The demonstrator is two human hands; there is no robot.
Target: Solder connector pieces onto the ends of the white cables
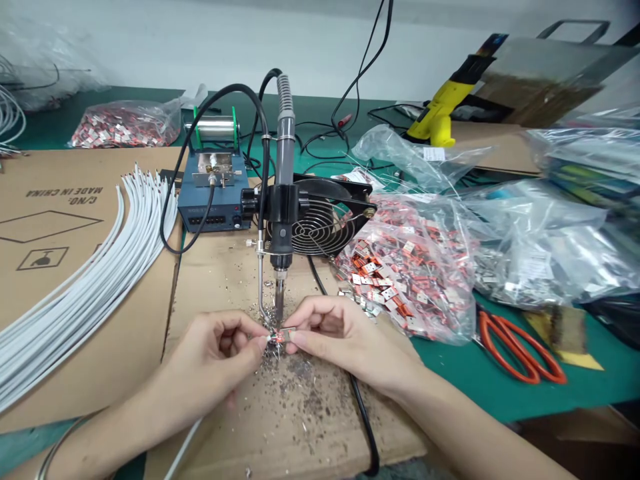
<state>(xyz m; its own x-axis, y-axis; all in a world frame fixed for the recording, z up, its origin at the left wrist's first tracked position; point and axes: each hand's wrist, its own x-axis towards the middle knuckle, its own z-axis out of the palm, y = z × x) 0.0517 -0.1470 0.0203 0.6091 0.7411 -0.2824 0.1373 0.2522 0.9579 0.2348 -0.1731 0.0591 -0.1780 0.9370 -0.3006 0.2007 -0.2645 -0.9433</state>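
Observation:
My left hand (215, 353) and my right hand (345, 340) meet at the middle of the view, just below a clamped soldering iron (285, 167). Its tip (279, 300) points down, very close to a small red-and-silver terminal (283, 337) pinched in my right fingertips. My left fingertips pinch a thin wire end (267, 340) against the terminal. A bent metal solder feed tube (260, 287) comes down beside the iron tip. Solder specks and scraps (295, 393) litter the cardboard beneath my hands.
A large plastic bag of red-and-silver terminals (405, 267) lies to the right, with orange-handled scissors (520, 350) beyond it. Bundled white cables (100, 267) curve across cardboard on the left. A blue soldering station (213, 200), solder spool (215, 127) and round fan (320, 220) stand behind.

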